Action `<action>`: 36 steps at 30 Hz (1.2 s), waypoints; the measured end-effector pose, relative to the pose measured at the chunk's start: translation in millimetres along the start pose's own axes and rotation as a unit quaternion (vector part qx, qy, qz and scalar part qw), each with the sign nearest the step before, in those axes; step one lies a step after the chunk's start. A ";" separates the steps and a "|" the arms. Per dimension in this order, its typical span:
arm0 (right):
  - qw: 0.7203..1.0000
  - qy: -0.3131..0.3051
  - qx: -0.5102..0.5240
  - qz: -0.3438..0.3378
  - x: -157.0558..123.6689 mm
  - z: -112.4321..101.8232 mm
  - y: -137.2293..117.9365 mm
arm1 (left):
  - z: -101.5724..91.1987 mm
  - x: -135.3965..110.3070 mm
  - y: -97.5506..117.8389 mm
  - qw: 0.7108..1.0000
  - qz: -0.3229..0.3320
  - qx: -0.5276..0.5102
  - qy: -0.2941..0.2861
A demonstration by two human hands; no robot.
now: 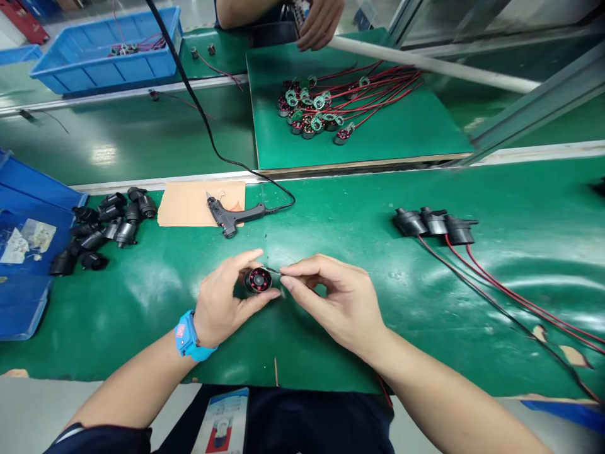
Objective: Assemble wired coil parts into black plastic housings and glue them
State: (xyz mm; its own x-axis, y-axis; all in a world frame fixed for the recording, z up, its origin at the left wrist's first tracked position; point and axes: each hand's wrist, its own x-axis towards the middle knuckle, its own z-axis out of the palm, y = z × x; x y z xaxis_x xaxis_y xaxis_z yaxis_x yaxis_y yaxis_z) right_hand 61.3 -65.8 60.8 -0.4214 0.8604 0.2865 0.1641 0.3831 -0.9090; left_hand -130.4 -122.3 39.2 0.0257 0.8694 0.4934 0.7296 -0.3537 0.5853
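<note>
Near the front of the green bench, my left hand (225, 287), with a blue wristband, is closed round a small round motor part (258, 280). Its open face is up, showing a dark ring with red windings inside. My right hand (333, 293) pinches a thin, dark edge-on piece (273, 270) between thumb and forefinger, right beside the motor part; its kind is too small to make out. Red wire (385, 391) shows at the bench edge under my right forearm. Beyond my hands lies a black glue gun (231, 216), partly on a piece of cardboard (182, 205).
Black plastic housings (113, 221) are heaped at left beside a blue bin (28, 271). Three wired housings (433, 226) stand at right. Across a divider, several wired motors (316, 113) lie on a green board, near a co-worker's hand (322, 24). A black cord (203, 120) crosses the bench.
</note>
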 end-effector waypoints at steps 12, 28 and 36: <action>0.922 -0.003 -0.282 -0.264 -5.8 0.2 6.0 | -7.4 7.6 -0.1 0.995 -0.032 -0.034 -0.085; 0.830 -0.071 -0.449 -0.323 -8.5 -4.5 -9.1 | -7.6 12.7 3.6 0.906 -0.255 -0.282 -0.187; 0.930 -0.082 -0.334 -0.127 -9.9 -10.7 -1.3 | -1.3 8.2 3.8 0.897 -0.278 -0.310 -0.151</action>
State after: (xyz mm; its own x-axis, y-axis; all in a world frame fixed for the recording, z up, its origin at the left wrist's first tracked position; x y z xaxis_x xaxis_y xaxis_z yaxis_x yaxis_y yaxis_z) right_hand 74.8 -71.2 62.4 -0.6439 0.6714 0.3669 0.5346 0.7378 -0.4120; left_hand -128.3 -117.0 46.3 0.0271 0.9915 -0.1273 0.1695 0.1209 0.9781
